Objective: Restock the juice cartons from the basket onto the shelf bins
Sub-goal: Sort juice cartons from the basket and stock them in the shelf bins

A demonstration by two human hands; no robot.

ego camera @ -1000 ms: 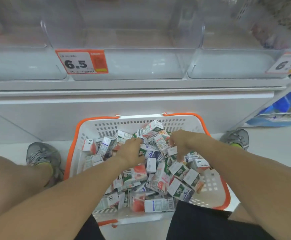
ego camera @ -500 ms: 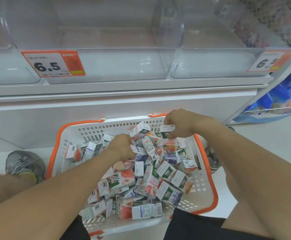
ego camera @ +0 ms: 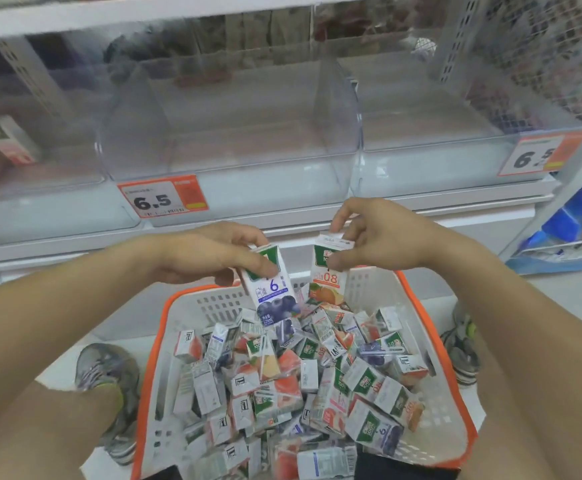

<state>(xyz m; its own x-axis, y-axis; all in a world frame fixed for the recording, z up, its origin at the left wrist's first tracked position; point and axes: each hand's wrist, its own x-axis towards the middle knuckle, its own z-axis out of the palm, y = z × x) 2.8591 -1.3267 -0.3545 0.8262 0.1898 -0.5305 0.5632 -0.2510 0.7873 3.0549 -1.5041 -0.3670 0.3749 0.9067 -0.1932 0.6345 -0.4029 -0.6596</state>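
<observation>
Far to the left of your fingers, in the leftmost clear plastic shelf bin [ego camera: 40, 202], a blurred white carton with a pink lower part [ego camera: 8, 140] lies tilted. Lower down on that side, your grey sneaker [ego camera: 109, 375] rests on the pale floor beside the basket.

Your left hand [ego camera: 213, 252] has its fingers curled round the top of a small white juice carton with a green top, a blue "6" and blueberries printed on its lower half [ego camera: 272, 289]; the thumb presses its front face. This carton hangs upright, tilted slightly, above the far rim of the white plastic basket with an orange rim [ego camera: 213, 303]. Above and beyond these fingers stands the middle clear plastic shelf bin [ego camera: 265, 188], with an orange and white price tag reading 6.5 [ego camera: 163, 199] on its front.

Just beside it, not touching that you can tell, your right hand [ego camera: 383, 233] pinches a second white juice carton with a green top, an orange "08" and orange fruit at its base [ego camera: 329, 275], fingers on its top edge and thumb at its side. It hangs upright over the same far rim.

Below both sets of fingers, the basket is heaped with many more small juice cartons [ego camera: 300, 386] lying every way, in pink, orange and blueberry prints. Up and right of your right fingers is the right clear plastic shelf bin [ego camera: 438, 171], with another 6.5 price tag [ego camera: 539, 155].
</observation>
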